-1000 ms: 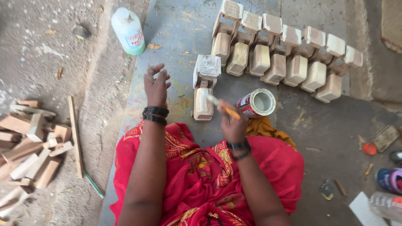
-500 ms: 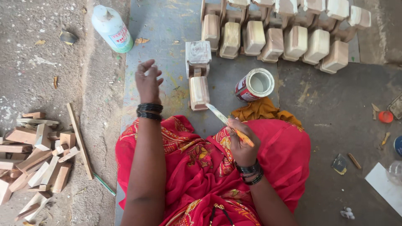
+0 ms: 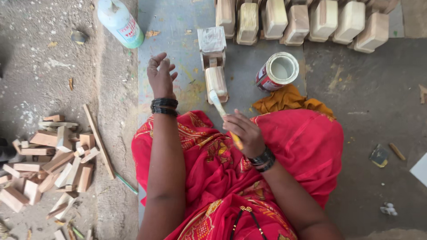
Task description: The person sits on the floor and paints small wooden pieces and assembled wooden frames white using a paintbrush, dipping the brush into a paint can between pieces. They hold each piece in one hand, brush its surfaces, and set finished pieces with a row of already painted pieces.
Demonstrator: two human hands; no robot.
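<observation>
My right hand (image 3: 243, 132) grips a small paintbrush (image 3: 221, 109) with an orange handle; its pale bristles touch the near end of a wooden toy truck (image 3: 213, 64) standing on the grey floor. My left hand (image 3: 161, 78) hovers open to the left of the truck, fingers spread, holding nothing. An open tin of whitish paint (image 3: 277, 71) lies tilted just right of the truck, resting against a mustard-yellow cloth (image 3: 289, 100). My lap is covered in red patterned fabric (image 3: 231, 169).
A row of several wooden toy blocks (image 3: 298, 22) lines the far edge. A white plastic bottle (image 3: 119, 22) stands at the far left. A heap of wood offcuts (image 3: 53, 155) and a long stick (image 3: 98, 140) lie on the dirt at left.
My right hand pulled back from the tin toward my lap, then brought the brush tip down onto the truck's near end. My left hand stayed open beside the truck.
</observation>
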